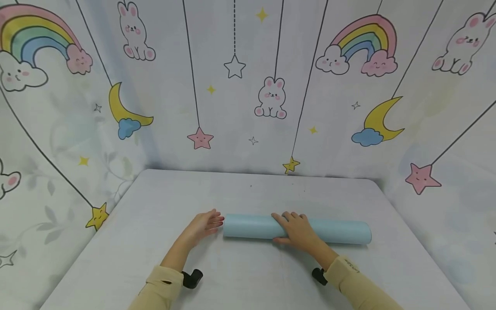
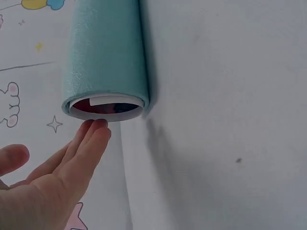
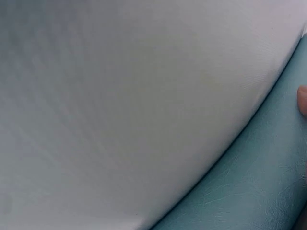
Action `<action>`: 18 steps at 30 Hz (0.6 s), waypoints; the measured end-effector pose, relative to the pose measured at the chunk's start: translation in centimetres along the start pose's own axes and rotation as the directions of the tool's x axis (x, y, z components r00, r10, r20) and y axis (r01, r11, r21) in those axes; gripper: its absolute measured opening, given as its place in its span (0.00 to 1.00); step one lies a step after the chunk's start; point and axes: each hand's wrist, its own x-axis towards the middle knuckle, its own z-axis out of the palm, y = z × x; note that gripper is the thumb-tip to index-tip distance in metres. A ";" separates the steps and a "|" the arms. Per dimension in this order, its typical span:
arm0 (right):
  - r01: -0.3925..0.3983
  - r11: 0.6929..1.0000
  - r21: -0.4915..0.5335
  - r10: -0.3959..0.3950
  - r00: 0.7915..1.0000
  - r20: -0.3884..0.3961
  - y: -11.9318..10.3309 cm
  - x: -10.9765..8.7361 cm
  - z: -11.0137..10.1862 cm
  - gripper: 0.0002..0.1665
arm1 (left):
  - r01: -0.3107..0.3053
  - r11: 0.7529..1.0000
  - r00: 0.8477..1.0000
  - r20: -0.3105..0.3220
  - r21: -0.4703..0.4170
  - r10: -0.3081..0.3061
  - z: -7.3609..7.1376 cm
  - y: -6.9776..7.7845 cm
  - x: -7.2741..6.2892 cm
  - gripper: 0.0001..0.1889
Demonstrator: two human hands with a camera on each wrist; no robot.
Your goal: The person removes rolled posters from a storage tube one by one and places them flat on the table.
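Blue roll (image 1: 255, 227) is clasped by R hand (image 1: 299, 230), prob. for steadying; L hand (image 1: 200, 227), empty, fingers straight, prob. needed at its end

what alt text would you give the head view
A right hand holds a light-blue roll lying across a white table, while the left hand, fingers extended, is beside the roll's left end. Behind is a pale backdrop printed with cartoon rabbits, rainbows, moons and stars.
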 end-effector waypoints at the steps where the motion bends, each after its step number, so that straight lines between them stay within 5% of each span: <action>1: -0.004 1.000 0.007 0.004 1.000 0.004 0.0 0.0 0.0 0.45 | 0.009 1.000 1.000 0.005 0.006 -0.009 0.0 -0.2 0.0 0.27; 9: -0.011 0.999 0.042 0.011 1.000 -0.009 0.1 0.0 0.0 0.45 | 0.038 0.998 0.998 0.046 0.045 -0.040 0.3 -1.5 0.2 0.27; 18: -0.038 0.997 0.066 0.036 0.999 0.034 -0.1 0.0 -0.5 0.45 | -0.002 1.000 0.989 0.148 0.026 -0.002 0.8 -2.7 0.9 0.29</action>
